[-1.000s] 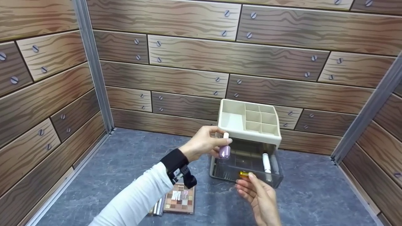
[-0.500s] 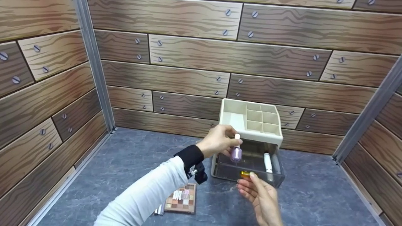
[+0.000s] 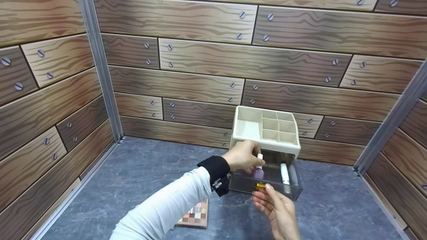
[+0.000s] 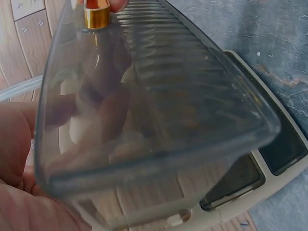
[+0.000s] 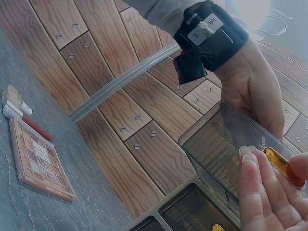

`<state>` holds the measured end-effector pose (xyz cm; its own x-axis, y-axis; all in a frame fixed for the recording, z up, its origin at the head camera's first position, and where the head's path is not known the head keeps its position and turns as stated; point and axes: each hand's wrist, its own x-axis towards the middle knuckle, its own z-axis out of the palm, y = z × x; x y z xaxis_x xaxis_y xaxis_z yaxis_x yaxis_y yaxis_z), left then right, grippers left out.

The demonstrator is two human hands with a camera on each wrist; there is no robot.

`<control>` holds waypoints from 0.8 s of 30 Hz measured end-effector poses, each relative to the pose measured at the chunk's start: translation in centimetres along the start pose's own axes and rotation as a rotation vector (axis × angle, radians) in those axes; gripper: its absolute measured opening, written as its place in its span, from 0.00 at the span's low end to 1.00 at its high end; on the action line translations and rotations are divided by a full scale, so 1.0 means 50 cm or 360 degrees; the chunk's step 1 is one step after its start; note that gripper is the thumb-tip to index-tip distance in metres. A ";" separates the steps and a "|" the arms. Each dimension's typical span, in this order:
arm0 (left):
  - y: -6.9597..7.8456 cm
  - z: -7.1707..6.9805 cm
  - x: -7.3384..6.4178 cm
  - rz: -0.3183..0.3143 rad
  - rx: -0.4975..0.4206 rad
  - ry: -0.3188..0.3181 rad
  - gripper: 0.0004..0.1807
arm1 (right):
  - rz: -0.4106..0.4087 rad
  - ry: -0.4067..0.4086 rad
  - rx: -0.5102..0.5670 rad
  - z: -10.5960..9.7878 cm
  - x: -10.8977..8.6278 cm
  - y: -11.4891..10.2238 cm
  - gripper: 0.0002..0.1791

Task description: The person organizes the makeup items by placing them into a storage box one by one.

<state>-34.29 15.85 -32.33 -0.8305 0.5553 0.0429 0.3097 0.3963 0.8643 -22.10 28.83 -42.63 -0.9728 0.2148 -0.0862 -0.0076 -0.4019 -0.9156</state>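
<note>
A purple nail polish bottle (image 3: 259, 173) with a white cap is pinched in my left hand (image 3: 243, 156), its lower part down inside a pulled-out smoky clear drawer (image 3: 241, 185). My right hand (image 3: 277, 207) grips the drawer's gold handle (image 3: 261, 186), thumb above and fingers below. From the right wrist view, the thumb and fingers lie on either side of that handle (image 5: 276, 161). A white tube (image 3: 284, 174) lies at the drawer's right side. In the left wrist view the clear drawer wall (image 4: 159, 168) partly veils the left hand's fingers.
The drawer belongs to a cream organizer (image 3: 247, 129) with open compartments on top, close to the back wood-print wall. Nearer the front, an eyeshadow palette (image 3: 196, 216) lies partly behind my left sleeve. Beside it, the right wrist view shows a red tube (image 5: 37, 129).
My left hand has carried the nail polish bottle rightward and down into the drawer. The right hand stays at the handle. My left sleeve now covers more of the palette.
</note>
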 end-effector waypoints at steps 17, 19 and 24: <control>0.001 0.047 0.018 -0.0124 0.0078 -0.0050 0.15 | 0.0018 0.0002 0.0036 0.005 -0.003 0.002 0.17; 0.000 0.050 0.019 -0.0127 0.0033 -0.0056 0.15 | 0.0010 -0.0003 0.0037 0.005 -0.002 0.002 0.17; -0.001 0.050 0.020 -0.0128 0.0029 -0.0057 0.14 | -0.0015 -0.0012 0.0042 0.002 -0.001 0.000 0.17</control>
<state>-33.98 18.24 -33.58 -0.8360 0.5469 -0.0444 0.2514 0.4536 0.8550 -22.06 28.70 -42.59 -0.9744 0.2120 -0.0742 -0.0232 -0.4235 -0.9056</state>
